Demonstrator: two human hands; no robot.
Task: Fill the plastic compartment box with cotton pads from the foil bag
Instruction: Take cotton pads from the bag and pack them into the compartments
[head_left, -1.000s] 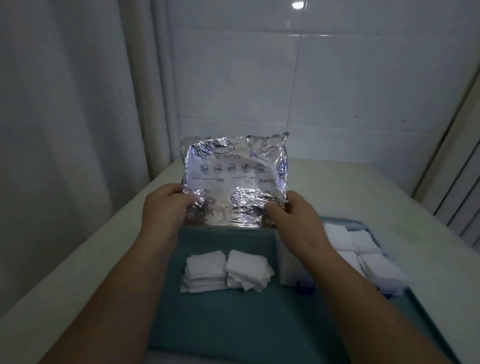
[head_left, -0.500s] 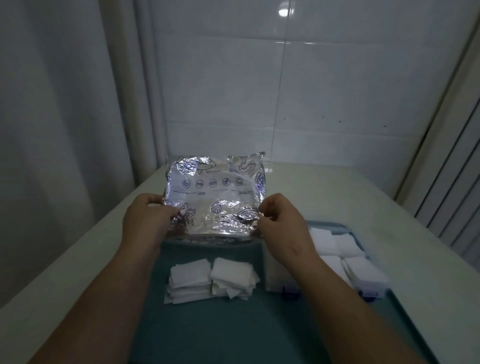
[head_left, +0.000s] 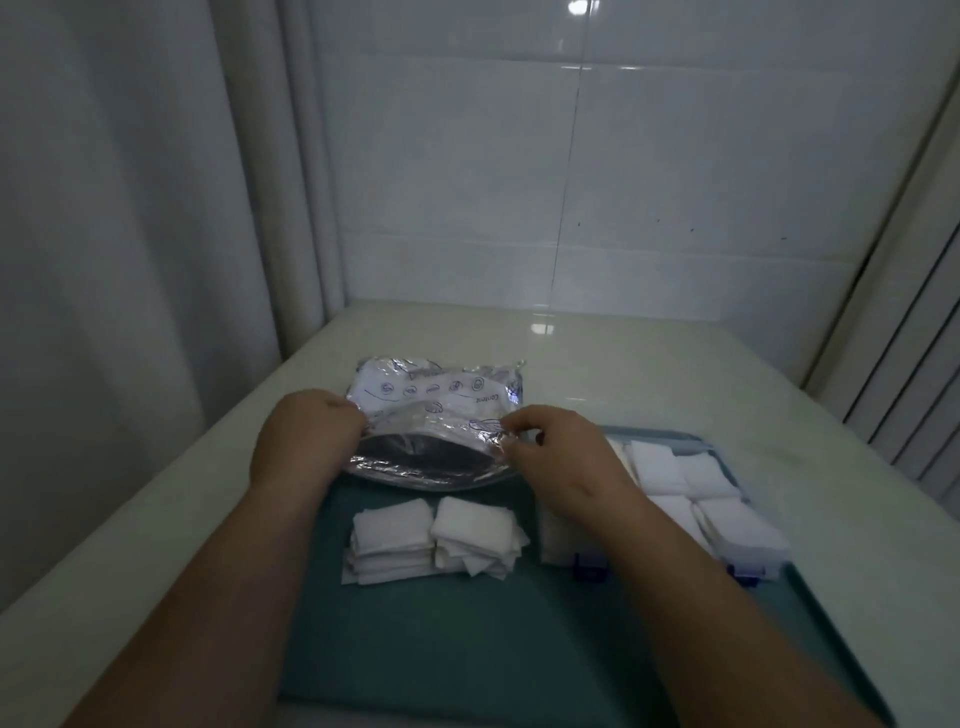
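While our forearms crossed the teal mat (head_left: 467, 649), two stacks of cotton pads (head_left: 431, 540) sat loose at the mat's middle. On the mat's right side stood the plastic compartment box (head_left: 756, 555), cells packed with pads. At the mat's far edge our left hand (head_left: 306, 441) and right hand (head_left: 561, 457) each pinched a side of the foil bag (head_left: 431, 405) mouth, fingers curled on foil, mouth gaping dark. The bag lay partly on the pale table (head_left: 623, 364) beyond the mat.
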